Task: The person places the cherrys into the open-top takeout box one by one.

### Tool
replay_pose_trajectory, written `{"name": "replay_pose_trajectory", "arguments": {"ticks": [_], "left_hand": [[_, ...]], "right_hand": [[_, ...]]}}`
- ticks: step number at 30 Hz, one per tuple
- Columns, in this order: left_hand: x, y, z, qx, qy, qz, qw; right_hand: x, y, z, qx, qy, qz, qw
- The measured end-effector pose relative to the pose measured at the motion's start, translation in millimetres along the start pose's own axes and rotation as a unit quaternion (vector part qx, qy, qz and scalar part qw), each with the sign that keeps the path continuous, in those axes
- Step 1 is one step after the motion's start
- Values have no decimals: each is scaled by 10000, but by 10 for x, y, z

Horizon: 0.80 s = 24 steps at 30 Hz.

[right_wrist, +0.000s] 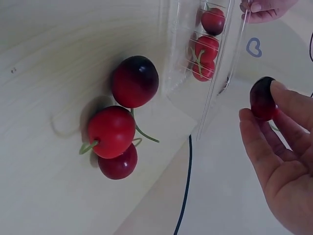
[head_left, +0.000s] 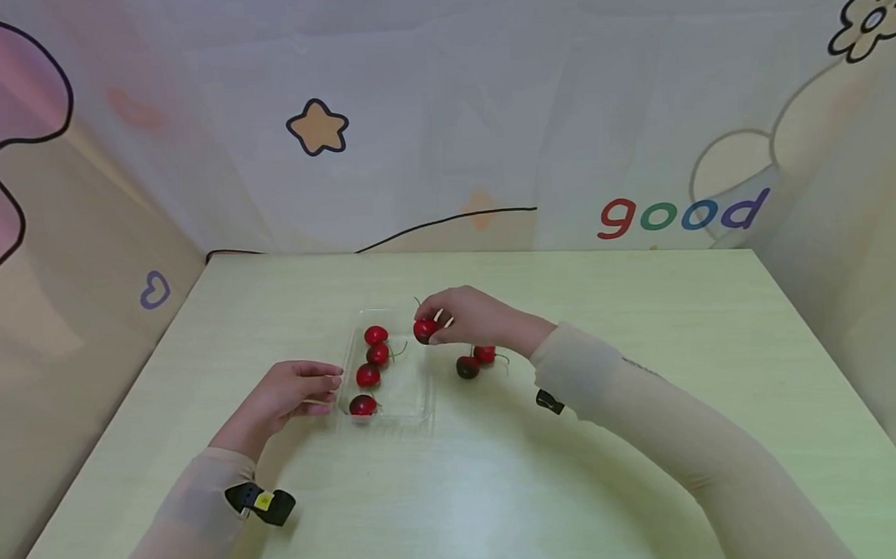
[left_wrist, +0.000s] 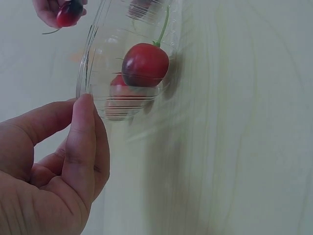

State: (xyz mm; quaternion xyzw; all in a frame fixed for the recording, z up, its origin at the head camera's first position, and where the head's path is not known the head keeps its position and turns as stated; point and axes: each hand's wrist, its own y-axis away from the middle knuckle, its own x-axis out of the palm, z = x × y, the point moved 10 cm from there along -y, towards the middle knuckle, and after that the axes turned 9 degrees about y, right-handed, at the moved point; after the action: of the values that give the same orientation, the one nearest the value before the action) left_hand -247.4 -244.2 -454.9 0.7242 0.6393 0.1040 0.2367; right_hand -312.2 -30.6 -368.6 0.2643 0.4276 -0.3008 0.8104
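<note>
Cherries, small, round, red and glossy with thin green stems, are what we see being handled on the pale wooden table (head_left: 646, 346). Starting at the left, our left hand (head_left: 291, 395) rests on the table with its thumb and fingertips curled against the left rim of the clear, shallow, rectangular plastic tray (head_left: 415, 381), steadying it; the left wrist view shows the thumb (left_wrist: 83, 142) pressed on that transparent edge.

Inside the tray, four cherries lie in a rough line down its left half: one at the far end (head_left: 376, 335), the next (head_left: 378, 354), a third (head_left: 367, 375), and the nearest (head_left: 362, 405). The tray's right half is bare.

Further right, our right hand (head_left: 468, 316) hovers over the tray's far right corner, pinching one more red cherry (head_left: 424, 330) between thumb and fingertips, the remaining fingers loosely curled.

Right of the tray, below that wrist, loose cherries lie touching on the table: a dark, almost black one (head_left: 467, 367) and a brighter red one (head_left: 485, 354); the right wrist view shows a third cherry (right_wrist: 118, 164) tucked beneath them.

We judge the work roughly half done: four cherries sit in the tray, one is in hand above it, and three are left on the table.
</note>
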Motion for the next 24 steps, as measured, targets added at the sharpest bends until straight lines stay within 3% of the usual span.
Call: {"name": "replay_pose_trajectory", "arguments": {"ticks": [24], "left_hand": [[5,-5,12,16,-2,1,10000]], "right_hand": [[141,-398,55,229,413,199,9987]]}}
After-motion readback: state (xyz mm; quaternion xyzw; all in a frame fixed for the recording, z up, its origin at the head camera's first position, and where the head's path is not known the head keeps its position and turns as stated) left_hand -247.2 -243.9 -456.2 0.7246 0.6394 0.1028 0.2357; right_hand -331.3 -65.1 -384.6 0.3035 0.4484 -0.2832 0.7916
